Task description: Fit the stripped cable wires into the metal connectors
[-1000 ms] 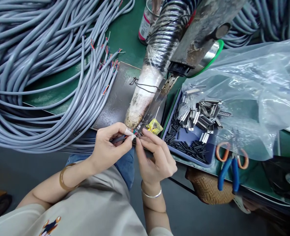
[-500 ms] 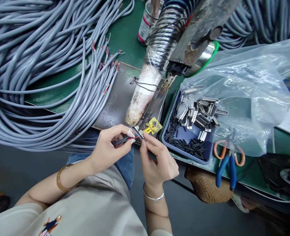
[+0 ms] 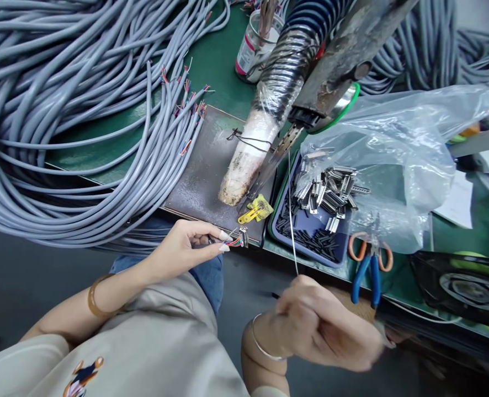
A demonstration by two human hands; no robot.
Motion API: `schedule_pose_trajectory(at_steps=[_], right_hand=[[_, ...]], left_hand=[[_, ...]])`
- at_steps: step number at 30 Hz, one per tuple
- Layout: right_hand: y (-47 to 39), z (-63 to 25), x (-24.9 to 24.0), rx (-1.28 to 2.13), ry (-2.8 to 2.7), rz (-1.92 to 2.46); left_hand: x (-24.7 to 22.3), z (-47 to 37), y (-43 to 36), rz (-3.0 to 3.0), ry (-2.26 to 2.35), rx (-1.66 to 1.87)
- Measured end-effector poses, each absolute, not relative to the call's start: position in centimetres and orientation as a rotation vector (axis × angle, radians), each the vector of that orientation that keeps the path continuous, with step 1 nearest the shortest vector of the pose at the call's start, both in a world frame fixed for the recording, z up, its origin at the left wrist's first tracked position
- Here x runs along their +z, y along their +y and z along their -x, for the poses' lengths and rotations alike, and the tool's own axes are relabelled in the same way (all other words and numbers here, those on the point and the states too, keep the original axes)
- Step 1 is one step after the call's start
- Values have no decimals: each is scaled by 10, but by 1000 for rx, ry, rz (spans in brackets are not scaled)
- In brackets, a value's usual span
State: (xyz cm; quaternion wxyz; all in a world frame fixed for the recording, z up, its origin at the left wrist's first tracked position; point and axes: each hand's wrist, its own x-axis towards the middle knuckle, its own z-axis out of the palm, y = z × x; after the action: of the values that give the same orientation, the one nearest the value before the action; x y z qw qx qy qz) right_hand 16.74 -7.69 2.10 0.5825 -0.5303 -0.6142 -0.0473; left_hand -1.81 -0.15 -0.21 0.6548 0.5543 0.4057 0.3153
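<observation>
My left hand (image 3: 192,245) pinches the end of a grey cable, its thumb and forefinger closed on it. Coloured wires (image 3: 233,242) fan out from there to a small metal multi-pin connector (image 3: 243,237) at the bench edge. My right hand (image 3: 327,325), blurred by motion, is closed to the right, in front of the bench. A thin silvery wire (image 3: 293,231), looking like solder wire, runs down to its fingertips. A small dark piece (image 3: 275,295) shows beside that hand, too blurred to name. Above the connector, the soldering iron (image 3: 265,171) points down beside a wrapped hose (image 3: 244,165).
A blue tray (image 3: 311,259) holds loose connectors (image 3: 331,187) and short black sleeves (image 3: 314,242), partly under a plastic bag (image 3: 397,154). Pliers (image 3: 366,270) lie at the bench edge. Grey cables (image 3: 104,99) heap at the left; a jar (image 3: 255,47) stands behind.
My right hand has left the connector and swung right and toward me; the thin wire now stretches to it. My left hand keeps the cable, and the connector has turned and sits slightly lower.
</observation>
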Motion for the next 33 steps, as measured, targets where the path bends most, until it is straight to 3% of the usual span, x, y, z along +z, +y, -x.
schedule_pose_trajectory(at_steps=[8,15,20,24,28,33], right_hand=[[-69,-196,15,-210,-1552,1747],[-29,-265,9,-96,-1613,2160],[-10,-275,4,158,-1652,2215],[-21,-258,12,77,-1469,2198],[-44,-219,27,144,-1208,1855],[-57,-173,30,651,-1493,1520]], left_hand=[[10,26,-4,-1508,703,751],[39,36,-9,-1926,36,268],[7,31,-20,-1211,512,392],[-20,32,-19,-780,846,531],[-20,29,-9,-762,889,600],[-6,20,-1,-956,870,650]])
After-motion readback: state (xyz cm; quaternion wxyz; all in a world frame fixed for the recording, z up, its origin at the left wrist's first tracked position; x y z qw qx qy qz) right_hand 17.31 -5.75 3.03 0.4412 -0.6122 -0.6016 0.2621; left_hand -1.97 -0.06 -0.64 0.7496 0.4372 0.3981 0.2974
